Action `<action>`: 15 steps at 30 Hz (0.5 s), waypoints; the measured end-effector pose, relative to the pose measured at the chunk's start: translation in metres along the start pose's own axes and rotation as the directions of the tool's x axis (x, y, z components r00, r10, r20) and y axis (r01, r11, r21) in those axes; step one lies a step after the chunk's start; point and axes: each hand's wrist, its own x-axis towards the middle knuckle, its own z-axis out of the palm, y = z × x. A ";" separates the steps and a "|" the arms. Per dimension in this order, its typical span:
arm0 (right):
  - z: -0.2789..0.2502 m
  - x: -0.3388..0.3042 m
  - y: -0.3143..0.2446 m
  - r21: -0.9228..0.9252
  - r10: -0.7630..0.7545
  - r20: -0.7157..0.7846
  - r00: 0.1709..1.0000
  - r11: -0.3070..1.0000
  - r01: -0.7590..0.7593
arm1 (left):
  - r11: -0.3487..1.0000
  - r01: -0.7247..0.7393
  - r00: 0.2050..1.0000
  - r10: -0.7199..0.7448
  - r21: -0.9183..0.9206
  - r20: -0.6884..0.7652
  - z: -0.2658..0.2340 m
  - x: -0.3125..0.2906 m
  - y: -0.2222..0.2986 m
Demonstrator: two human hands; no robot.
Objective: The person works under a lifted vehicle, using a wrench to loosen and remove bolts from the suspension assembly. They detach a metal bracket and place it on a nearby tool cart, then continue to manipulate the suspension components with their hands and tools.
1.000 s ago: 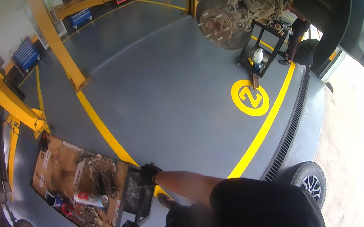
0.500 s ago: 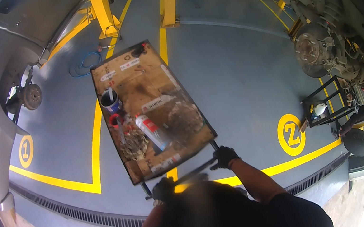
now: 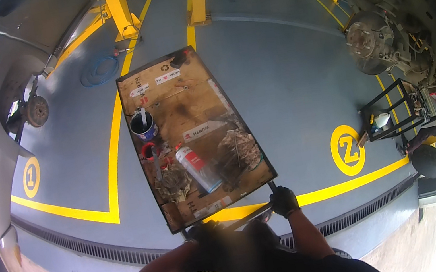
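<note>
A rolling cart with a cardboard-covered top stands in front of me, slanted. In dark gloves, my right hand is closed round the right end of its black push handle. At the handle's left end is my left hand, closed on it too, partly hidden in dark shadow. A spray can, white and red, lies on the top beside a crumpled rag. Farther up sit a dark tin with a brush-like handle in it and a red ring-shaped item. Another stained rag lies at the right.
Yellow lift posts rise ahead, near a coiled blue hose. A car with an exposed hub is at left; another bare hub hangs at right. A black frame stand and a floor drain grate are nearby.
The cart has shifted to the right and slightly closer to me. Both hands have moved right with its handle, still closed on it.
</note>
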 end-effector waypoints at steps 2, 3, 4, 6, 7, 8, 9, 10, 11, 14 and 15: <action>-0.009 -0.002 0.001 0.028 0.045 -0.043 0.998 0.999 -0.044 | 0.990 0.051 0.995 -0.062 0.130 0.082 -0.045 -0.015 0.052; -0.011 -0.013 -0.005 0.058 0.078 -0.054 0.996 0.996 -0.075 | 0.984 0.055 0.982 -0.083 0.168 0.169 -0.071 -0.024 0.080; -0.009 -0.023 -0.010 0.075 0.078 -0.074 0.994 0.995 -0.073 | 0.975 0.051 0.960 -0.108 0.218 0.259 -0.085 -0.038 0.098; -0.010 -0.027 -0.008 0.090 0.079 -0.139 0.987 0.994 -0.067 | 0.968 -0.093 0.984 0.053 0.234 0.172 -0.080 -0.052 0.102; -0.014 -0.043 -0.010 0.078 0.108 -0.131 0.986 0.992 -0.098 | 0.939 -0.172 0.978 0.126 0.299 0.167 -0.063 -0.052 0.098; -0.007 -0.054 -0.007 0.119 0.122 -0.155 0.980 0.987 -0.104 | 0.898 -0.249 0.965 0.200 0.362 0.169 -0.043 -0.051 0.088; 0.004 -0.062 -0.009 0.168 0.149 -0.178 0.973 0.979 -0.119 | 0.897 -0.257 0.958 0.188 0.359 0.216 -0.019 -0.043 0.058; 0.011 -0.074 -0.010 0.210 0.177 -0.198 0.964 0.968 -0.134 | 0.898 -0.267 0.948 0.179 0.350 0.265 0.014 -0.029 0.019; 0.006 -0.085 -0.014 0.211 0.224 -0.178 0.958 0.960 -0.185 | 0.897 -0.277 0.937 0.172 0.344 0.304 0.034 -0.013 0.001; 0.029 -0.115 -0.020 0.233 0.321 -0.227 0.920 0.935 -0.268 | 0.800 -0.474 0.879 0.402 0.369 0.258 0.037 -0.017 0.008; 0.031 -0.120 -0.033 0.428 0.530 -0.176 0.829 0.800 -0.421 | 0.650 -0.586 0.805 0.537 0.485 0.252 0.040 -0.016 -0.008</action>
